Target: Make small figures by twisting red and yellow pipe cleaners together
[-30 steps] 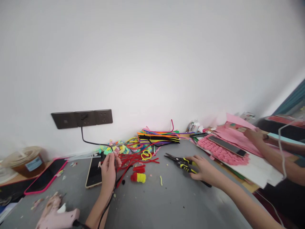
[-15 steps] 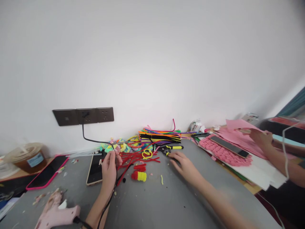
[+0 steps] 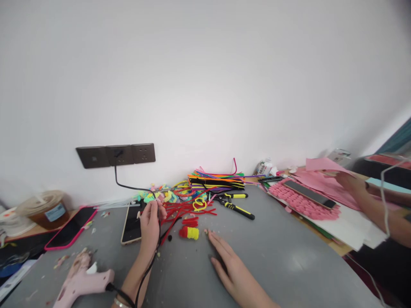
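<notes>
Well to the left of the left hand [image 3: 152, 218], a lidded cup [image 3: 48, 209] and a pink-edged phone [image 3: 71, 229] are set down. A second phone [image 3: 131, 226] is partly hidden by that hand. Above it, sockets [image 3: 116, 155] are fixed to the wall [image 3: 205, 94]. Far right of the right hand [image 3: 229, 265], a third phone [image 3: 310, 193] is laid on a pink mat [image 3: 287, 198], and pink paper [image 3: 324, 164] is held by another person's hand [image 3: 345, 183].

Before me, matte grey tabletop [image 3: 289, 261] | front left: pale-pink plastic glue gun [image 3: 85, 282] | centre: stubby red-and-yellow fuzzy roll [image 3: 189, 232] | right of centre: black-and-yellow-handled pliers [image 3: 236, 208] | back: multicoloured pipe-cleaner bundle [image 3: 218, 184]
</notes>
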The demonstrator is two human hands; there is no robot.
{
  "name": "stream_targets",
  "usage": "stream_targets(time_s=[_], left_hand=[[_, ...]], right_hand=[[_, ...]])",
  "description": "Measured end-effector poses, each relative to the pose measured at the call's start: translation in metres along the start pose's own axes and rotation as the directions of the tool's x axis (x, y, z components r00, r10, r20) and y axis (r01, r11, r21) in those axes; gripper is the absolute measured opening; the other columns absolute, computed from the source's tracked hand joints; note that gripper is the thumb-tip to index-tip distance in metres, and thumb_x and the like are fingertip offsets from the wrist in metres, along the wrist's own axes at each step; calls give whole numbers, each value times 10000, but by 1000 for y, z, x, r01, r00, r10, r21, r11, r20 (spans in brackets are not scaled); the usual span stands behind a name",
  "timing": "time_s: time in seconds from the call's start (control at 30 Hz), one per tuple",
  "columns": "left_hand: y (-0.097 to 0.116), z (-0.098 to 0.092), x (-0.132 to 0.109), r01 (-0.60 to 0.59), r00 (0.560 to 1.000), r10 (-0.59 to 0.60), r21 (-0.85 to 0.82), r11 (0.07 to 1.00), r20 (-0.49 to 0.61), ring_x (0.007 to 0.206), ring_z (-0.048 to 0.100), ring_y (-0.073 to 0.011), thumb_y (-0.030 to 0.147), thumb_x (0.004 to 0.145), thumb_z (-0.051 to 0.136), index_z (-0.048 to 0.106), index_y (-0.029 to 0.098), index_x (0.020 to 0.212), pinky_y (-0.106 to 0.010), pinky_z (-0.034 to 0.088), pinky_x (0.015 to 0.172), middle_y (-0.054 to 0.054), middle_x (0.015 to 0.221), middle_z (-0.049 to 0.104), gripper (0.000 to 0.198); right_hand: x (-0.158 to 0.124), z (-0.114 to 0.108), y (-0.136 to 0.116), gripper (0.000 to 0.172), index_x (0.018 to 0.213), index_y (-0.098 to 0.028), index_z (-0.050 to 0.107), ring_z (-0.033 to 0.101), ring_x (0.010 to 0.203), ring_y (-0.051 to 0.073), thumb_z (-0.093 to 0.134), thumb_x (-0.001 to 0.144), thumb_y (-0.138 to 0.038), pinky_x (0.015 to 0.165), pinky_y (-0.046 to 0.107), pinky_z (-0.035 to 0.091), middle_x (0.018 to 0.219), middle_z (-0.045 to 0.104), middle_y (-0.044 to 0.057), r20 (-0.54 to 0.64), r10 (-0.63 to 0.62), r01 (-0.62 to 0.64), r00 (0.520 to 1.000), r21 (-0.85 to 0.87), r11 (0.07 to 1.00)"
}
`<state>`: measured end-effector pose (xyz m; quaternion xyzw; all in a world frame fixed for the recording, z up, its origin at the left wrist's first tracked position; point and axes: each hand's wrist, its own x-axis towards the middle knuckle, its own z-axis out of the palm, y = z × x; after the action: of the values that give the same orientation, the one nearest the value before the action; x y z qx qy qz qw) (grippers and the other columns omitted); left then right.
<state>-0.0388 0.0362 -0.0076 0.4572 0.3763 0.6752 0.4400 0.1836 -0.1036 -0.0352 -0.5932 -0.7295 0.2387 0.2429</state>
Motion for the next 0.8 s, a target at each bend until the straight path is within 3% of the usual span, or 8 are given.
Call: stream_targets(time_s=[0.1,0.17,0.3,0.4,0.5,0.6,0.7,0.8], left_hand=[[2,2,-1,-3,1000,3,-1,1000,-8,511,476,-116,584,820,590,562,181,726,-229,408,528,29,538,530,415],[2,3,-2,-7,1000,8,10,1000,-7,506,478,-120,595,819,582,565,183,730,-235,405,530,28,534,534,422],[4,5,-4,-12,1000,12,28,1000,-4,506,468,-118,597,832,561,557,188,699,-238,399,551,26,529,531,430],[7,6,-6,-4,1000,4,32,999,-4,495,465,-121,615,816,566,549,193,678,-247,399,545,25,523,526,444],[9,7,-6,1,1000,0,42,999,-3,479,465,-124,620,812,565,541,200,675,-253,399,529,22,518,537,442],[8,7,-7,7,1000,-8,29,1000,18,460,465,-124,629,813,554,539,204,706,-250,392,506,27,507,543,438],[5,7,-6,14,999,-15,27,1000,36,449,457,-121,634,819,543,538,202,728,-242,379,489,32,499,537,441],[2,7,-6,10,999,-12,48,999,38,435,424,-109,636,829,531,530,202,722,-235,361,479,47,490,494,447]], right_hand=[[-3,-1,-4,509,1485,-223,360,342,1420,207,378,979,-285,1171,428,285,1540,369,90,-22,-95,97,995,125,987],[-3,1,-12,451,1430,-249,433,402,1387,220,380,983,-268,1143,444,337,1492,446,104,-134,-150,175,980,198,965],[8,10,-54,371,1245,-275,548,587,1190,222,339,962,-159,1030,434,468,1257,625,115,-372,-298,400,879,236,885],[25,31,-109,394,1221,-266,535,629,1058,166,380,901,-95,929,304,527,1123,669,75,-272,-577,636,770,258,727],[45,68,-168,505,1328,-182,475,516,1242,259,573,835,-227,1031,397,466,1315,579,138,-77,-711,715,699,105,691],[66,107,-213,779,1370,-36,433,542,1190,406,731,723,-353,914,545,517,1337,526,293,192,-552,578,811,-122,807],[87,133,-237,537,1325,10,477,661,1005,363,594,840,-189,759,513,574,1137,649,295,344,-305,402,888,-259,878],[100,136,-240,465,1325,0,470,702,954,318,503,867,-67,723,436,590,1076,689,253,373,-281,393,884,-267,880]])
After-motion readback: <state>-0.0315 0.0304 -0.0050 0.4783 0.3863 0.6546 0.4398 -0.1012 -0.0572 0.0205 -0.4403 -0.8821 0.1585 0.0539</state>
